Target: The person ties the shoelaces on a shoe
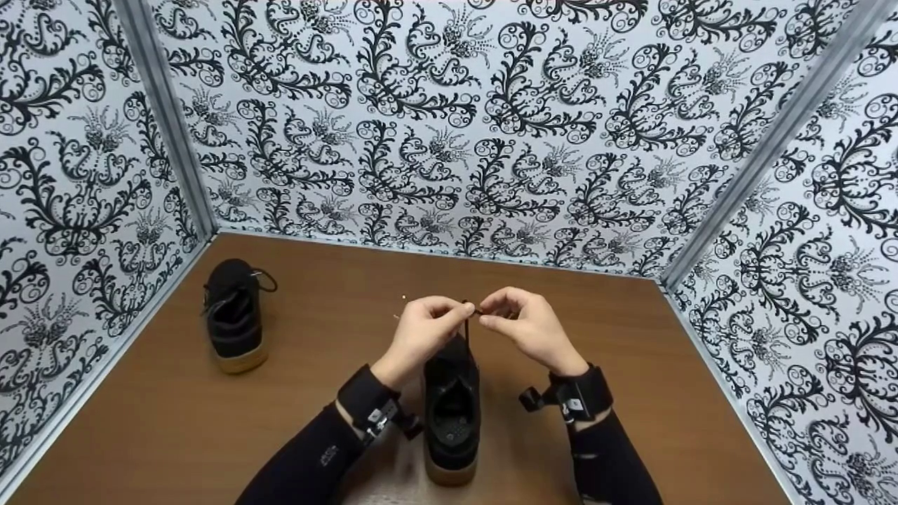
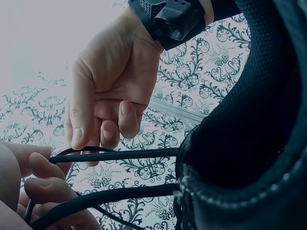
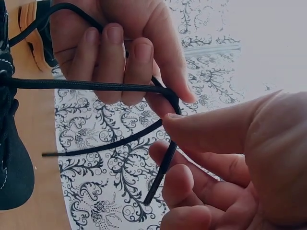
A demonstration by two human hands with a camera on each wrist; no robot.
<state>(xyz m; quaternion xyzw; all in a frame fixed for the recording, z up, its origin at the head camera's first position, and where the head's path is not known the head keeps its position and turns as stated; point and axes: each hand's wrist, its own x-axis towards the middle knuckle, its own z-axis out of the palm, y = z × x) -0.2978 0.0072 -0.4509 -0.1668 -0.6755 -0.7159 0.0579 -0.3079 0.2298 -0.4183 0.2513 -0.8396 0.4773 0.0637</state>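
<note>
A black shoe with a tan sole stands on the table in the head view, its toe pointing away and its opening toward me. Its black shoelace is drawn up from the front of the shoe to both hands. My left hand, above the toe, holds the lace with curled fingers. Just to its right, my right hand pinches the lace between thumb and fingers, close to one tip. In the right wrist view, another lace end hangs free below the left fingers.
A second black shoe, also tan-soled, stands at the left of the brown table, a lace loop sticking out on its right. Walls with a black-and-white scroll pattern enclose the table at the back and sides.
</note>
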